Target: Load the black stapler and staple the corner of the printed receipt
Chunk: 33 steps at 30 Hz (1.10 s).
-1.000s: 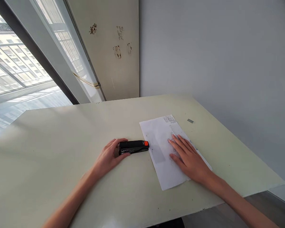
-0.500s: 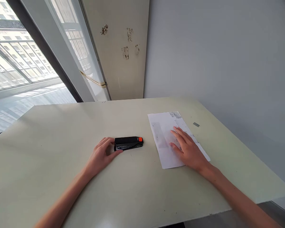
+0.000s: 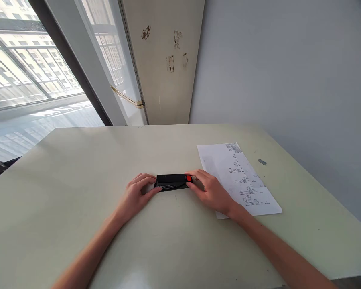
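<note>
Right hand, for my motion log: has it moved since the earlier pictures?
Yes, the right hand moved left, away from the grey strip, to the stapler.

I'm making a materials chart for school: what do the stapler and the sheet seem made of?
The stapler looks like hard plastic, from its smooth, dull black top; metal parts are possible. The sheet seems to be matte paper: thin, white and printed.

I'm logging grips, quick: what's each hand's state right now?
Left hand: closed on one end of the black stapler.
Right hand: closed on its red-marked end.
</note>
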Tool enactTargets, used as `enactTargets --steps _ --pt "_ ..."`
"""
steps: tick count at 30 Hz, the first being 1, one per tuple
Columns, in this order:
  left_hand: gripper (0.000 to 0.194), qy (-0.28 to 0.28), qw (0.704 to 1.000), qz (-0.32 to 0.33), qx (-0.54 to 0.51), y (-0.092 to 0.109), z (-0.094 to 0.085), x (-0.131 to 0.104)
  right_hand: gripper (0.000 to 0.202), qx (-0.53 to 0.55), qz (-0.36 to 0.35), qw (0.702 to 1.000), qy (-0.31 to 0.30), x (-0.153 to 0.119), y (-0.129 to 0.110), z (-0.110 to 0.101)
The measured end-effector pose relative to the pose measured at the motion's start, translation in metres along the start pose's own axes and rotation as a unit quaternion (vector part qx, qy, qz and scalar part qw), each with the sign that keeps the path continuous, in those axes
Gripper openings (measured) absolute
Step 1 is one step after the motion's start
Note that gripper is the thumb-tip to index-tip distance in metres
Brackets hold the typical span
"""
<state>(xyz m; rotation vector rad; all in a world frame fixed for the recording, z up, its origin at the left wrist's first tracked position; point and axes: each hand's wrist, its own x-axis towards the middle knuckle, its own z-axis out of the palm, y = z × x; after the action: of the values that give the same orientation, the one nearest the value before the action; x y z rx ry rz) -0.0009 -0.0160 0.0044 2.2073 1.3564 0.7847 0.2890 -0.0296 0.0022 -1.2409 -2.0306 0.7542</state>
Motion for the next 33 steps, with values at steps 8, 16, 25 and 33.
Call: enactTargets --steps 8,16,25,33 --pt "0.029 0.000 1.000 0.008 0.004 0.000 0.001 -0.001 0.030 0.068 0.052 0.996 0.002 -0.002 0.001 0.004" --pt "0.026 -0.012 0.999 0.035 0.009 -0.002 0.001 -0.001 0.027 0.071 0.043 0.996 0.011 -0.003 0.005 0.004" --pt "0.023 -0.015 0.999 0.040 -0.003 -0.001 0.001 -0.001 0.047 0.161 0.135 0.978 0.003 -0.002 -0.006 0.006" --pt "0.025 -0.028 0.999 0.024 -0.012 0.001 0.004 -0.003 0.055 0.176 0.187 0.966 0.038 -0.001 -0.017 0.018"
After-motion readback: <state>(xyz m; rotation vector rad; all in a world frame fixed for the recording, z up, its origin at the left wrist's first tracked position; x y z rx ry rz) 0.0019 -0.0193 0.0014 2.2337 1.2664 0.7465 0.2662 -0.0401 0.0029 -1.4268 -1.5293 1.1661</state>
